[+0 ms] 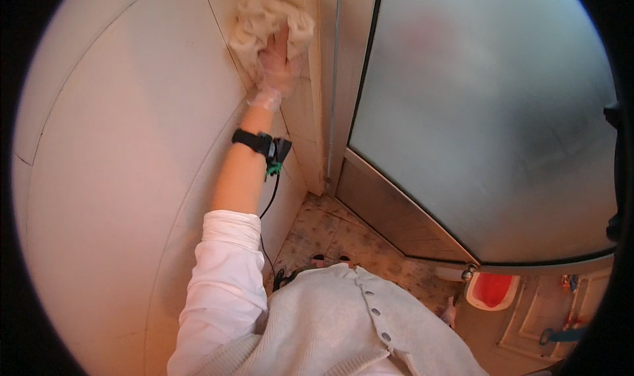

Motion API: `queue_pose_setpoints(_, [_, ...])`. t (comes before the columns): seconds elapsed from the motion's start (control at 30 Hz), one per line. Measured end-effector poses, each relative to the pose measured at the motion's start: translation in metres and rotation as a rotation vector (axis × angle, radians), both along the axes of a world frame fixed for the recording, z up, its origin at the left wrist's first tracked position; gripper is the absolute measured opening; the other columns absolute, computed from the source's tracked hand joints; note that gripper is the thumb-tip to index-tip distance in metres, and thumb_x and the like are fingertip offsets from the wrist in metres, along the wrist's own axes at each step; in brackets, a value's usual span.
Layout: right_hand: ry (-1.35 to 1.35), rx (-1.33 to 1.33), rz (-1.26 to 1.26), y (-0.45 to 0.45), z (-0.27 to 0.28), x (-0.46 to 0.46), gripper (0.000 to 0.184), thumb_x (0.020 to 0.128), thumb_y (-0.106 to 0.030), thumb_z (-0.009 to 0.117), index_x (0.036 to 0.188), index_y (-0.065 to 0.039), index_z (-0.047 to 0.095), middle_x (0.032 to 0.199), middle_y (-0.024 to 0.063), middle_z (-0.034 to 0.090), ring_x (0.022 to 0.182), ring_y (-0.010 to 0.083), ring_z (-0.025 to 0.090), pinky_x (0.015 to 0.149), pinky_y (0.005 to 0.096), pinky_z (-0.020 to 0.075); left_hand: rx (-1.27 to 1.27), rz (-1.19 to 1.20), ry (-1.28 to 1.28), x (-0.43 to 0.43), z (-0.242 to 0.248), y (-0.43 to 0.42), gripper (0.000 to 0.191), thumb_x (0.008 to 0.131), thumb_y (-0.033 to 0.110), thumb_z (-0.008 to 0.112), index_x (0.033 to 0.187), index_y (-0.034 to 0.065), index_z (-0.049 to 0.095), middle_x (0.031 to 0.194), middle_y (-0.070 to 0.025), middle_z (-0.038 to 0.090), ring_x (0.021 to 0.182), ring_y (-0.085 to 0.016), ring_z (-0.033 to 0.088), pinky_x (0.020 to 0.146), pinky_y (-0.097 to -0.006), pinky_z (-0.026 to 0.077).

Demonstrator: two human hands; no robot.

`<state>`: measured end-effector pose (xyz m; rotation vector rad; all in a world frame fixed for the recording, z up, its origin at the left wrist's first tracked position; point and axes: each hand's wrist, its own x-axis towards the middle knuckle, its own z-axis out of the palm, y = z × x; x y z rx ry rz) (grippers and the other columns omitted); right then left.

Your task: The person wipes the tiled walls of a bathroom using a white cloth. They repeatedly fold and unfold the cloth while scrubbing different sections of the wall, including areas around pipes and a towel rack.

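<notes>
My left hand (278, 64) is in a thin clear plastic glove, with the arm stretched far out ahead of me. Under its fingers is a crumpled cream cloth (255, 16), held against the pale tiled wall (143, 128) near the corner by the door frame. The hand and cloth are slightly blurred, and the cloth hides the wall behind it. A black strap (250, 140) with a small device circles my left wrist, and a black cable (274, 195) hangs from it. My right hand is out of view.
A frosted glass panel (470, 118) in a metal frame (413, 205) stands on the right, with a round metal knob (467, 275) at its lower corner. Patterned floor tiles (322, 222) lie below. Beyond the panel sits a red-and-white basin (490, 289).
</notes>
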<state>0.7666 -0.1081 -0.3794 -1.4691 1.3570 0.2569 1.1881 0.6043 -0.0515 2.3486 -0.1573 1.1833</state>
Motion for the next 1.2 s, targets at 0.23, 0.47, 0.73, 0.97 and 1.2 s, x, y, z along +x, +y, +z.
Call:
queue_pose_setpoints(0.23, [0.002,0.085,-0.109,-0.024,-0.011,-0.030,0.066,0.094,-0.061,0.051,0.127,-0.003,0.053,0.102,0.0161,0.060,0.084,0.0280,0.056,0.071,0.0438,0.0481,-0.113,0.047,0.311,-0.014,-0.122,-0.006,0.071,0.092,0.040,0.056,0.148,0.0020,0.034,0.142,-0.0285,0.045,0.132,-0.045,0.042,0.110,-0.0476,0.034])
queue_pose_setpoints(0.47, [0.212,-0.179,-0.226,0.034,0.066,-0.041,0.065,0.098,-0.059,0.046,0.138,-0.008,0.046,0.110,0.0142,0.060,0.091,0.0297,0.055,0.077,0.0475,0.0473,-0.232,0.096,0.736,-0.028,-0.196,0.013,0.074,0.096,0.046,0.050,0.149,-0.0024,0.031,0.139,-0.0295,0.048,0.127,-0.043,0.048,0.106,-0.0458,0.040])
queue_pose_setpoints(0.73, [0.313,-0.261,-0.163,0.023,0.072,-0.062,0.061,0.098,-0.059,0.047,0.134,-0.010,0.046,0.089,0.0134,0.056,0.072,0.0256,0.051,0.067,0.0468,0.0444,-0.414,0.098,1.234,-0.052,-0.285,0.003,0.062,0.100,0.039,0.042,0.156,0.0208,0.023,0.133,-0.0239,0.057,0.121,-0.039,0.054,0.102,-0.0437,0.043])
queue_pose_setpoints(0.97, [-0.081,0.041,-0.084,0.019,0.058,-0.056,0.054,0.097,-0.054,0.054,0.115,-0.003,0.053,0.061,0.0043,0.043,0.050,0.0190,0.039,0.048,0.0350,0.0333,-0.709,0.090,0.998,-0.090,-0.280,-0.002,0.059,0.100,0.044,0.046,0.135,-0.0031,0.047,0.116,-0.0295,0.062,0.108,-0.042,0.058,0.095,-0.0445,0.045])
queue_pose_setpoints(1.2, [-0.178,0.036,0.255,0.069,0.088,0.073,0.051,0.093,-0.046,0.062,0.111,0.001,0.060,0.082,0.0031,0.062,0.070,0.0173,0.057,0.062,0.0310,0.0471,-0.248,-0.148,0.490,-0.155,-0.247,-0.013,0.048,0.105,0.032,0.041,0.135,-0.0053,0.045,0.130,-0.0204,0.057,0.112,-0.030,0.058,0.099,-0.0380,0.045])
